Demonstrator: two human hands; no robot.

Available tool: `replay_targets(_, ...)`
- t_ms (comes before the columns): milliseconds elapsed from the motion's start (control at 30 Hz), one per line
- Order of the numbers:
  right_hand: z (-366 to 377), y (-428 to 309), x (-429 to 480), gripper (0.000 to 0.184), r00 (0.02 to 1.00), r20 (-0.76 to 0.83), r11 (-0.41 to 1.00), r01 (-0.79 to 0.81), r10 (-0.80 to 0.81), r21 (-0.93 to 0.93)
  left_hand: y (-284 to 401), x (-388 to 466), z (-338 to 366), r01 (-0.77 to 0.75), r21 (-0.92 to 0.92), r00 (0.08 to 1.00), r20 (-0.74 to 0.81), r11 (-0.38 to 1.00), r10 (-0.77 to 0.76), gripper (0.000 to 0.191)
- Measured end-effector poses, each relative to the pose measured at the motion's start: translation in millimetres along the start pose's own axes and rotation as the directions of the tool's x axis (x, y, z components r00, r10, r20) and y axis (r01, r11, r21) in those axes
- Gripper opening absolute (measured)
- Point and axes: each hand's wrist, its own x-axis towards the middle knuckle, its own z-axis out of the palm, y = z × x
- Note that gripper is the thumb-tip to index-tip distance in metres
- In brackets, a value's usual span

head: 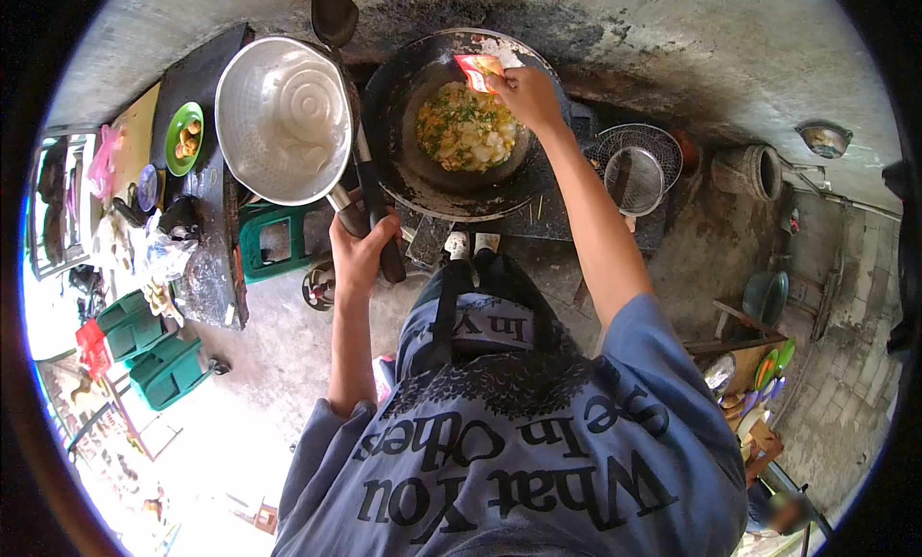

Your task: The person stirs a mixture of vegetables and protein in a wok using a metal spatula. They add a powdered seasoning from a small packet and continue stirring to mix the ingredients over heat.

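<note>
My left hand [366, 249] grips two handles at once, that of a dented metal saucepan [241, 118] and that of a black spatula [335, 15]. The saucepan is held left of the wok; a clear liquid may lie in it, though I cannot tell. My right hand [529, 99] pinches a red seasoning sachet [475, 71] above the far side of a large blackened wok [425, 190]. In the wok lies a yellow mixture with chopped greens and pale pieces [468, 128]. Whether anything falls from the sachet is not visible.
A wire basket [666, 143] and a mesh strainer [634, 179] lie right of the wok. On the dark table at left are a green plate [177, 161] of browned food and plastic bags [162, 251]. Below stands a green stool [252, 251]. Another person [765, 478] is at far lower right.
</note>
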Motion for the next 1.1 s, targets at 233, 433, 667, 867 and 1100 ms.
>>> replay_targets(233,-28,19,-5,0.037,0.999,0.026,0.987,0.025,-0.021,-0.158,0,1,1,-0.034,0.036,0.999,0.014,0.999,0.034,0.043)
replay_targets(433,-42,26,-66,0.035,0.995,0.075,0.992,-0.050,0.058,-0.112,2,-1,0,-0.010,-0.009,1.000,0.020,1.000,0.010,0.047)
replay_targets(667,-18,-1,-46,0.029,0.999,0.051,0.980,0.028,-0.018,-0.198,5,-4,6,0.019,-0.006,1.000,0.021,1.000,-0.019,0.043)
replay_targets(867,-6,-1,-1,0.032,0.988,-0.053,0.978,0.134,-0.144,-0.157,3,-9,7,-0.013,0.018,1.000,0.011,1.000,0.012,0.035)
replay_targets(1100,-25,16,-12,0.035,0.998,0.064,0.969,0.044,-0.029,-0.244,2,-11,2,-0.023,0.025,1.000,0.008,0.999,0.023,0.022)
